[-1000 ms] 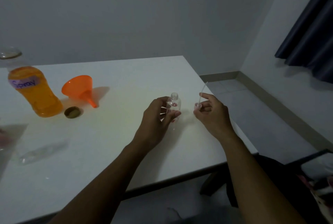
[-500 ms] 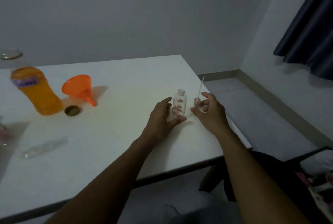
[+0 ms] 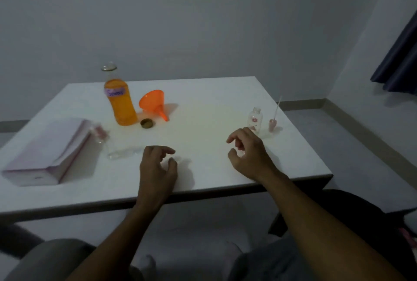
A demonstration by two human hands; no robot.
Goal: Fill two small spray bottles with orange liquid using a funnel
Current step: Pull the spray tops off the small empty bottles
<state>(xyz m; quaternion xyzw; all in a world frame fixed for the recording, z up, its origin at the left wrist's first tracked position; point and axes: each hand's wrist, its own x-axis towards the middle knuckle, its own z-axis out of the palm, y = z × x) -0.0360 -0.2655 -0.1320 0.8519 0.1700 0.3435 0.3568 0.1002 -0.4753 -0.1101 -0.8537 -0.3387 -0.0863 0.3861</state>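
A small clear spray bottle (image 3: 255, 119) with a pink flower stands uncapped at the table's right. Its pink spray head (image 3: 272, 122) with a long tube stands just right of it. A second clear small bottle (image 3: 121, 152) lies on its side left of centre. The big open bottle of orange liquid (image 3: 120, 102) stands at the back, its brown cap (image 3: 147, 123) beside it. An orange funnel (image 3: 154, 103) lies on its side next to them. My left hand (image 3: 156, 169) hovers empty, fingers curled apart. My right hand (image 3: 250, 155) is also empty, just in front of the upright small bottle.
A white packet (image 3: 48, 152) with a pink edge lies on the white table (image 3: 203, 104) at the left. Something small, clear and pink (image 3: 99, 134) sits against the packet. The table's front edge is near my forearms. A dark curtain (image 3: 399, 61) hangs at the right.
My left hand let go of the small bottle and my right hand set down the spray head. Both hands drew back toward me, and my view swung left.
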